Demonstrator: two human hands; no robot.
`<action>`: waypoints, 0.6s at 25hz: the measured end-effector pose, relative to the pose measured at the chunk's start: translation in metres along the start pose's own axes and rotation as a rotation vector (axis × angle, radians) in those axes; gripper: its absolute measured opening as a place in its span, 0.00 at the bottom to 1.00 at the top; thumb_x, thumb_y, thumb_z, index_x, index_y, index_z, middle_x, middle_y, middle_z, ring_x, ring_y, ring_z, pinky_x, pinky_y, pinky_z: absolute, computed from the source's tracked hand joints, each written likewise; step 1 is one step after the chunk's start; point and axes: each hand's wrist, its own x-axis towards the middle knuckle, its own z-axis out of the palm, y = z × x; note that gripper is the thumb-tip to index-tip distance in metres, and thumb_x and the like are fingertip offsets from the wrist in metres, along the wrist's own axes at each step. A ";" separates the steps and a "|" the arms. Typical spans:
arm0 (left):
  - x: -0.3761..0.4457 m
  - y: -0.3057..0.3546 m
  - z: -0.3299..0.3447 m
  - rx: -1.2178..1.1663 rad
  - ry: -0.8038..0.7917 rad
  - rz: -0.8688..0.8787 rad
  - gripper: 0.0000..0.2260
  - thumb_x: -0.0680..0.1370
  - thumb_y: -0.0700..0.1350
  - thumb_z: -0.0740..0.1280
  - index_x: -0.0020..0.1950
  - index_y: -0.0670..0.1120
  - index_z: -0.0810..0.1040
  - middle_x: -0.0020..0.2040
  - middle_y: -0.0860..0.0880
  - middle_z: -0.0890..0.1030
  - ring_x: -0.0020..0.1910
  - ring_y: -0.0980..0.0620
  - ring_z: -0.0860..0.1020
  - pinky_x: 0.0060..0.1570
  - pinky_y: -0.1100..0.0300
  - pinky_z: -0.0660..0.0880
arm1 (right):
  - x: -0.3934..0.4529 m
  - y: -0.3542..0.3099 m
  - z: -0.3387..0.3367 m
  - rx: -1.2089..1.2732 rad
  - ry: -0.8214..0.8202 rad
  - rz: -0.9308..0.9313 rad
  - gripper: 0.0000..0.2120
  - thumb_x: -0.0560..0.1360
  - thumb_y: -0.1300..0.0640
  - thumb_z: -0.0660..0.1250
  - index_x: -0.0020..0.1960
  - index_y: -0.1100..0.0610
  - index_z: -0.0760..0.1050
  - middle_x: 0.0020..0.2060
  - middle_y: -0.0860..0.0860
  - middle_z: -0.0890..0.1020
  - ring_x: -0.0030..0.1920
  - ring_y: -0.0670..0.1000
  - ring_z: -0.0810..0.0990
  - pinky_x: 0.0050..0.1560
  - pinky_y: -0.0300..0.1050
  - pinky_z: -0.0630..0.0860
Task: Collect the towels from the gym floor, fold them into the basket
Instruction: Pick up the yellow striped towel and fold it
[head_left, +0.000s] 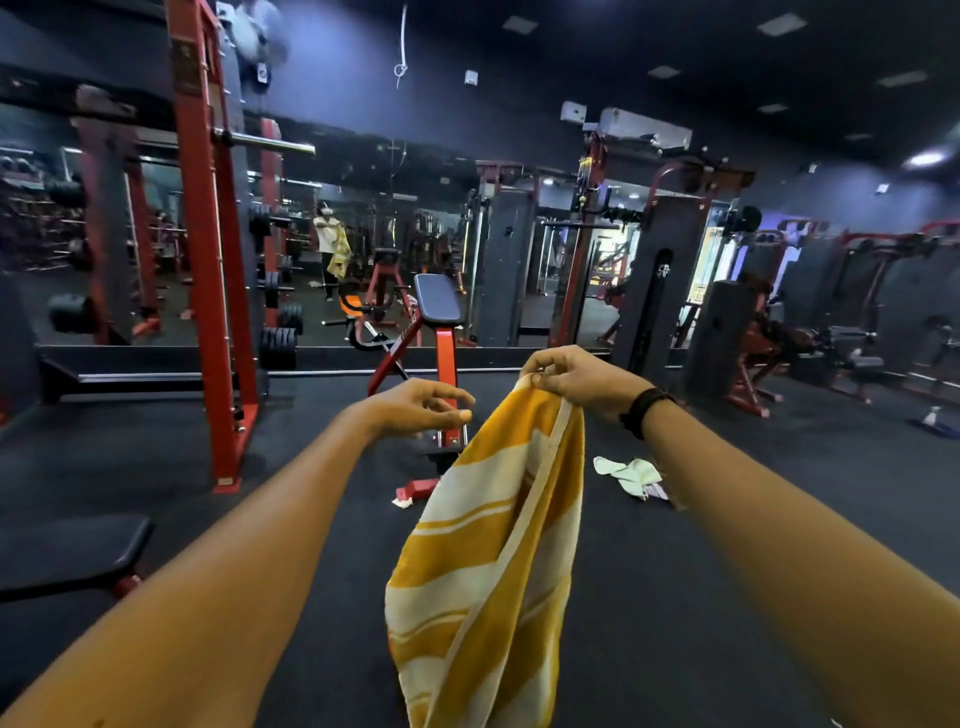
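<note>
Black bench pad: sat low at the far left edge on the dark gym floor.
Red rack: stood upright left of centre, with a bar and weight plates behind it.
Left hand: was held out at chest height, fingers loosely curled and apart, gripping nothing; its fingertips were just beside the towel's upper edge, not touching it.
Red incline bench: stood beyond the left hand, in front of the wall mirror.
Yellow striped towel: hung in the air between the two forearms, drooping in long folds from its top corner.
Right hand: pinched that top corner between thumb and fingers; a dark band circled the wrist.
Pale green towel: lay crumpled on the floor beneath the right forearm.
Basket: not seen.
</note>
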 end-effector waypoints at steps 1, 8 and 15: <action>0.019 0.002 -0.005 -0.022 -0.036 0.020 0.17 0.78 0.51 0.66 0.67 0.54 0.74 0.55 0.52 0.79 0.54 0.57 0.76 0.48 0.62 0.74 | 0.016 0.000 -0.004 0.021 0.003 -0.009 0.08 0.81 0.62 0.58 0.50 0.55 0.76 0.43 0.50 0.76 0.43 0.46 0.75 0.42 0.38 0.74; 0.129 -0.010 -0.012 -0.124 -0.170 -0.015 0.15 0.78 0.47 0.66 0.64 0.43 0.76 0.56 0.49 0.79 0.56 0.53 0.77 0.53 0.62 0.75 | 0.104 0.040 -0.025 0.091 0.024 -0.050 0.09 0.81 0.62 0.57 0.50 0.55 0.76 0.44 0.50 0.77 0.45 0.46 0.76 0.45 0.39 0.75; 0.209 -0.023 -0.008 -0.135 -0.226 -0.150 0.12 0.74 0.40 0.70 0.56 0.49 0.74 0.53 0.48 0.79 0.53 0.49 0.79 0.51 0.54 0.79 | 0.168 0.120 -0.058 0.171 -0.033 -0.127 0.10 0.81 0.59 0.58 0.46 0.51 0.77 0.46 0.53 0.77 0.48 0.52 0.75 0.52 0.51 0.75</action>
